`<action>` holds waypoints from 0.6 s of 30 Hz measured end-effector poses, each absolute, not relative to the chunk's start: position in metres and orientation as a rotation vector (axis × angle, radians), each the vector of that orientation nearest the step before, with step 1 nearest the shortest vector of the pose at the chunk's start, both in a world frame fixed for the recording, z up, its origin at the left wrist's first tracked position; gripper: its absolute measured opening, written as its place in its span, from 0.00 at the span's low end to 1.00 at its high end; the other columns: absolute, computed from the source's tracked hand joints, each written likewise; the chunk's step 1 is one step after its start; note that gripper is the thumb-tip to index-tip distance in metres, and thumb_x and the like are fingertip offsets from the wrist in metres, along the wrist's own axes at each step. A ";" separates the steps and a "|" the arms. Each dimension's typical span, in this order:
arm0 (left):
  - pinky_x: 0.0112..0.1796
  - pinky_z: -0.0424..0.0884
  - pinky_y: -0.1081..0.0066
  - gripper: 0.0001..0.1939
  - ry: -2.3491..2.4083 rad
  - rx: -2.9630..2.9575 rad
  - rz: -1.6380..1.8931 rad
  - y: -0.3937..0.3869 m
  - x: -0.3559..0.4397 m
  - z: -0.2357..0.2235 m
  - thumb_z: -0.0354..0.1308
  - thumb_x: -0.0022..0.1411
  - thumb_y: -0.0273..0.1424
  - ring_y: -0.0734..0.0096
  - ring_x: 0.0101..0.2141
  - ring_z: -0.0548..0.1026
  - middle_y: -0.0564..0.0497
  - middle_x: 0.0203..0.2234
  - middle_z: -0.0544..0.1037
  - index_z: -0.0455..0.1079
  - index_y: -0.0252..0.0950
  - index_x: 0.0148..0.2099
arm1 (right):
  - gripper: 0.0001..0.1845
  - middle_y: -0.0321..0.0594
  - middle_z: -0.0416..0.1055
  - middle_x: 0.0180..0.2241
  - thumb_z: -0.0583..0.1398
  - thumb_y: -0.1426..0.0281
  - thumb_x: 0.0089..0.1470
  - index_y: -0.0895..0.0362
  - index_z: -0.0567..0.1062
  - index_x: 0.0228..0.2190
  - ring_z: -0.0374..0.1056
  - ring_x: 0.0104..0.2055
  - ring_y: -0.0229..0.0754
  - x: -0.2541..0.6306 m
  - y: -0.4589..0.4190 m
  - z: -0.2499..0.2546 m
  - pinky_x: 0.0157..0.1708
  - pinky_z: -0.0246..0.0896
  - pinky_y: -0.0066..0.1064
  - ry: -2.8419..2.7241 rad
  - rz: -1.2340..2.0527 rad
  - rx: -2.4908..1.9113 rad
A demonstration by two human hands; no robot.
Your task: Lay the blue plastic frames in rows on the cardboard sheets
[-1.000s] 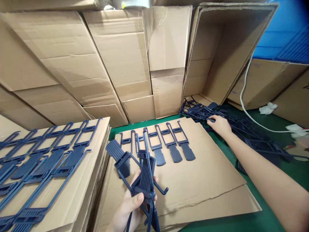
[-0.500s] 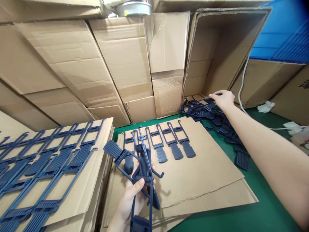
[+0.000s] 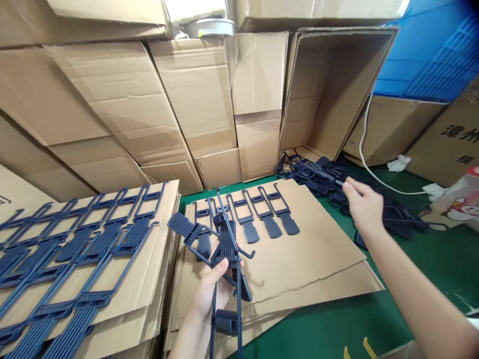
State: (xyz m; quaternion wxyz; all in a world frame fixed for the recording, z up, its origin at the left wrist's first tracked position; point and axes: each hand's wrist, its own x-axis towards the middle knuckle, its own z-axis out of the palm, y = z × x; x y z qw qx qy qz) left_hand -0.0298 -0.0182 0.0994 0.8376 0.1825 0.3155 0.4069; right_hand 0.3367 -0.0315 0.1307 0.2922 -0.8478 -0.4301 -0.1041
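My left hand (image 3: pixel 211 286) grips several dark blue plastic frame pieces (image 3: pixel 227 239), tangled at different angles, each with a ribbed paddle and thin hooked rods. Over the loose pile at the right, my right hand (image 3: pixel 364 204) is closed on one dark blue frame piece (image 3: pixel 331 178), blurred by motion. That pile (image 3: pixel 318 187) spills out by the open carton. On the cardboard sheet (image 3: pixel 318 249) ahead of my left hand, similar pieces (image 3: pixel 266 214) lie in a row, paddles toward me; the left hand's bundle partly hides the leftmost ones.
At the left, a stack of cardboard sheets (image 3: pixel 144 299) bears rows of these frame pieces (image 3: pixel 95 249). Cartons (image 3: pixel 194 89) wall off the back. An open carton (image 3: pixel 299 99) stands behind the pile. A white cable (image 3: pixel 364 134) runs down to the green table (image 3: pixel 310 326).
My right hand has come back toward me and slightly right from the pile, now with a frame piece in it. The view has shifted slightly; my left hand still holds its bundle.
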 end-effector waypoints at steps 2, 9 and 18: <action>0.36 0.72 0.65 0.32 0.661 0.384 0.850 -0.017 -0.030 0.098 0.58 0.52 0.25 0.65 0.35 0.74 0.47 0.43 0.72 0.53 0.44 0.58 | 0.26 0.45 0.64 0.47 0.46 0.57 0.55 0.62 0.68 0.46 0.60 0.50 0.42 0.309 -0.061 0.115 0.51 0.54 0.30 -1.153 -0.253 -2.203; 0.35 0.72 0.68 0.32 0.627 0.390 0.839 -0.017 -0.027 0.093 0.57 0.52 0.24 0.67 0.34 0.74 0.48 0.43 0.72 0.53 0.42 0.57 | 0.26 0.42 0.58 0.52 0.50 0.63 0.51 0.59 0.65 0.50 0.55 0.53 0.44 0.285 -0.095 0.092 0.52 0.52 0.35 -1.256 -0.067 -2.386; 0.35 0.73 0.67 0.32 0.628 0.393 0.831 -0.019 -0.028 0.096 0.58 0.51 0.25 0.66 0.33 0.75 0.47 0.40 0.73 0.53 0.41 0.57 | 0.30 0.47 0.57 0.52 0.49 0.69 0.51 0.65 0.54 0.55 0.58 0.51 0.47 0.275 -0.074 0.087 0.49 0.55 0.35 -1.434 0.126 -2.563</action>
